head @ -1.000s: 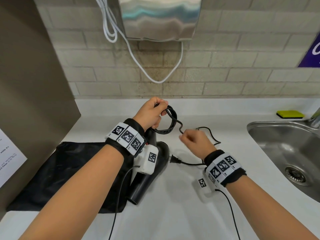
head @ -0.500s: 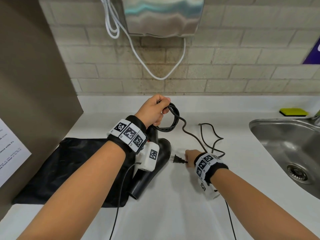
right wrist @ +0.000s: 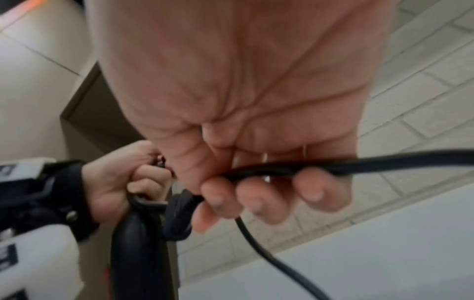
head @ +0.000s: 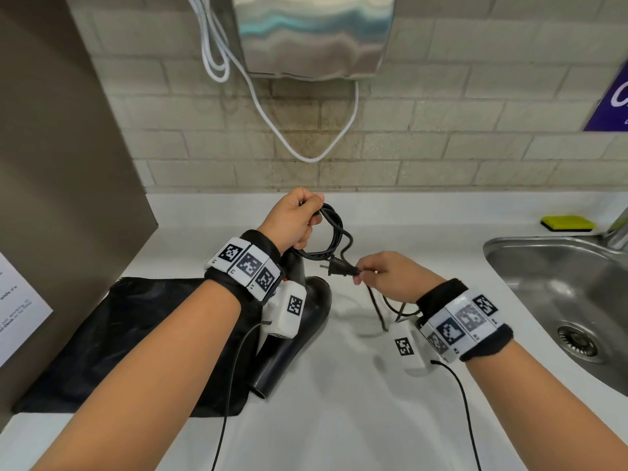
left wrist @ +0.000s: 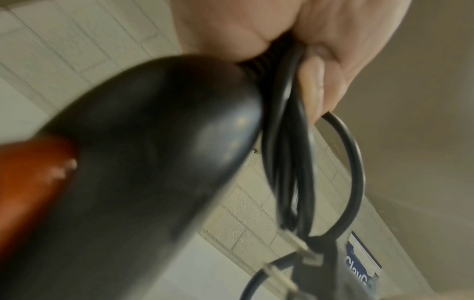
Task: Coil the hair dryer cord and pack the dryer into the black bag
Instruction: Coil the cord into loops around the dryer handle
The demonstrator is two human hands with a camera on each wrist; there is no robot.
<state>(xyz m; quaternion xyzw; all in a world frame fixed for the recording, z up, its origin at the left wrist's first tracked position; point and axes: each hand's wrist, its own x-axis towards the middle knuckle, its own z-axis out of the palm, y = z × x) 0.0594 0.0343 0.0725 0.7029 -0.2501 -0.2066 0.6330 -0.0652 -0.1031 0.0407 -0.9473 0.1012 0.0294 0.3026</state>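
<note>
The black hair dryer (head: 295, 331) stands with its barrel on the white counter, partly over the black bag (head: 112, 341) lying flat at the left. My left hand (head: 292, 219) grips the dryer's handle end together with several coiled loops of black cord (head: 334, 232); the wrist view shows the handle (left wrist: 143, 162) and the loops (left wrist: 290, 142) in my fingers. My right hand (head: 384, 275) pinches the cord just behind the plug (head: 339, 266), held up beside the coil. A slack loop of cord (head: 387, 307) hangs under my right hand.
A steel sink (head: 557, 300) is set into the counter at the right, with a yellow sponge (head: 567, 223) behind it. A metal dispenser (head: 316, 32) with white cables hangs on the brick wall. A brown panel (head: 61, 198) closes off the left side.
My right hand went down to the counter, took the cord at the plug, and has lifted the plug up toward the coil. The left hand kept its grip.
</note>
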